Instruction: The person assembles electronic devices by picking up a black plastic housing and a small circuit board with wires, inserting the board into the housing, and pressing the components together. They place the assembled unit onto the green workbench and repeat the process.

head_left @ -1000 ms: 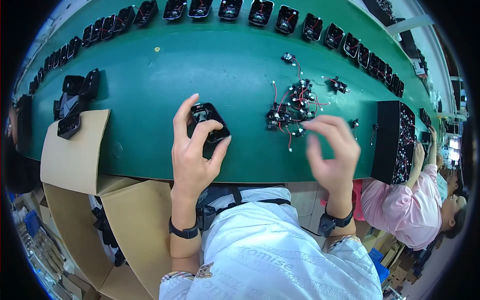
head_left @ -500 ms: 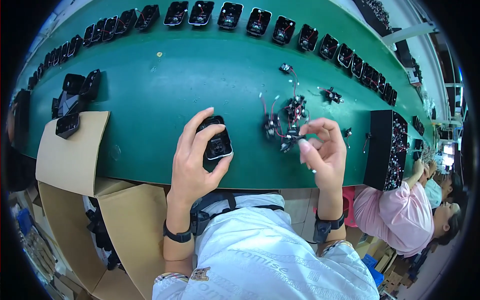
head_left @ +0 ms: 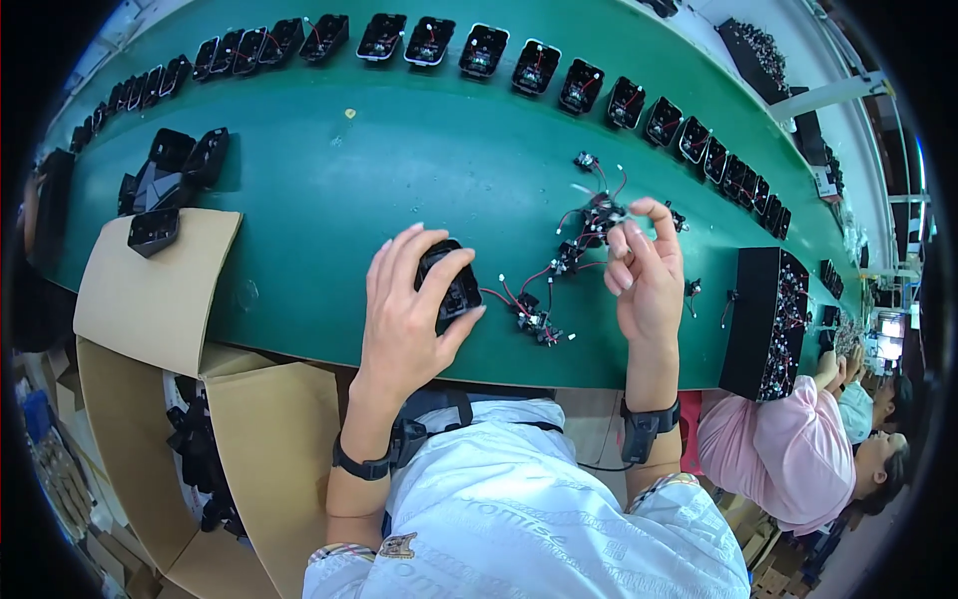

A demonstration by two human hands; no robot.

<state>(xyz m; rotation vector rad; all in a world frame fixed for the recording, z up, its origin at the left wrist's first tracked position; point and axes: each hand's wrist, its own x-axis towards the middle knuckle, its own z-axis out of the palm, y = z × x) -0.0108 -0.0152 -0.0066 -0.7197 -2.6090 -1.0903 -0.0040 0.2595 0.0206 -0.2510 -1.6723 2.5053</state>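
Note:
My left hand (head_left: pixel 404 309) is curled around a black plastic housing (head_left: pixel 459 290) on the green table, fingers over its far edge and thumb along its near right side. My right hand (head_left: pixel 647 262) is bent over a loose cluster of small black modules with red and black wires and white plugs. Its fingertips pinch a wired module (head_left: pixel 602 216) in that cluster, partly covered by the fingers and a little blurred. Nearer me lies another wired module (head_left: pixel 539 325), between my two hands. A further small module (head_left: pixel 586 161) sits beyond the cluster.
A long row of similar housings (head_left: pixel 536 67) with wires lines the table's far side. Several empty-looking housings (head_left: pixel 172 150) stand at left, by an open carton (head_left: pixel 274 439). A black box (head_left: pixel 750 319) of wired modules stands at right, near a person in pink (head_left: pixel 758 444).
My right hand has moved away from me, deeper into the cluster. Some wired modules have shifted, one now lying nearer my left hand. The left hand still holds the housing; the view has turned slightly.

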